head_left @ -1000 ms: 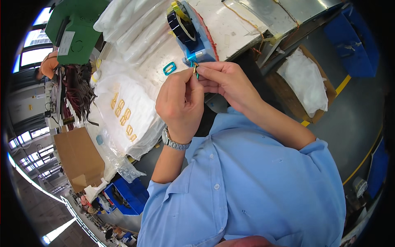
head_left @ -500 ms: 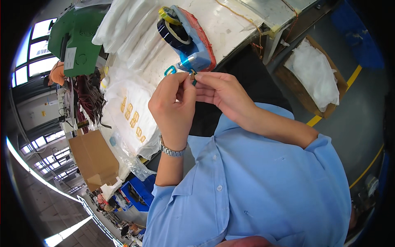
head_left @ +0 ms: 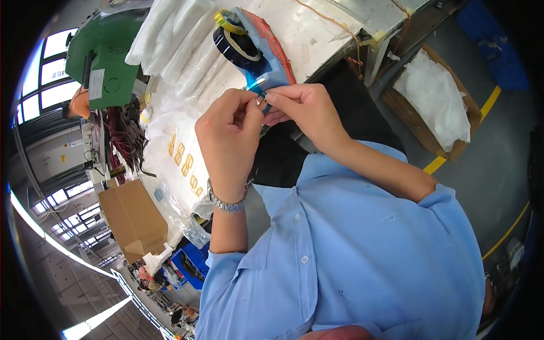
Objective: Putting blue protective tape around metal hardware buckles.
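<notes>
My left hand (head_left: pixel 226 130), with a metal watch on its wrist, pinches a small metal piece (head_left: pixel 261 102) edged with blue-green film. My right hand (head_left: pixel 311 113) grips the same piece from the other side, thumb and fingertips pressed together. Most of the piece is hidden by the fingers. Just beyond the fingertips stands a blue tape dispenser (head_left: pixel 273 65) with a red side, carrying a large dark blue tape roll (head_left: pixel 235 51) and a smaller yellow roll (head_left: pixel 229 22). Several gold rectangular frames (head_left: pixel 187 164) lie in rows on white sheeting left of my left hand.
White plastic-wrapped bundles (head_left: pixel 175 39) lie on the table's far left, near a green machine panel (head_left: pixel 105 56). A cardboard box (head_left: pixel 133 218) and a blue crate (head_left: pixel 191 263) are at the left. At right, an open carton (head_left: pixel 433 102) of white material stands on the floor.
Both hands have shifted slightly left and closer to the dispenser, still pinching the small piece. A blue-green-edged loop by my left fingertips no longer shows.
</notes>
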Tool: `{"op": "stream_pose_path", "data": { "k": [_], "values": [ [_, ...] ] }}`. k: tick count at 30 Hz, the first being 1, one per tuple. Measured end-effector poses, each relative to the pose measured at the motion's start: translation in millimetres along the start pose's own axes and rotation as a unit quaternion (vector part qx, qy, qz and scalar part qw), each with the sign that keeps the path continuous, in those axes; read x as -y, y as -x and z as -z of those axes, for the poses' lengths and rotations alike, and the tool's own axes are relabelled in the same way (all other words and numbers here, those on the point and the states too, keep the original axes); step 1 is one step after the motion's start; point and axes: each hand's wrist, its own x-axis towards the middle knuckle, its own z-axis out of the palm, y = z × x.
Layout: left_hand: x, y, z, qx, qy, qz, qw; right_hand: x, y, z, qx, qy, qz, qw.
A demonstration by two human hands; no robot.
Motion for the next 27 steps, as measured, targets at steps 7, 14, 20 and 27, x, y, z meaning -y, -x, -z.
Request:
{"op": "stream_pose_path", "data": {
  "k": [7, 14, 20, 27],
  "values": [
    [21.1, 42.7, -25.2, 0.022, -0.018, -0.011, 1.000, -5.1, 37.4, 31.6, 0.001, -0.031, -0.126, 0.992],
    [36.5, 55.3, -4.8, 0.078, 0.278, 0.161, 0.944, 19.1, 45.1, 31.5, 0.147, 0.226, -0.040, 0.962],
    [58.7, 65.8, -1.1, 0.124, 0.368, 0.176, 0.904, 39.0, 27.5, 26.8, 0.278, 0.448, 0.044, 0.849],
    [71.7, 82.2, -2.1, 0.094, 0.384, 0.187, 0.899, 32.3, 28.9, 10.7, 0.303, 0.487, 0.016, 0.819]
  ]
}}
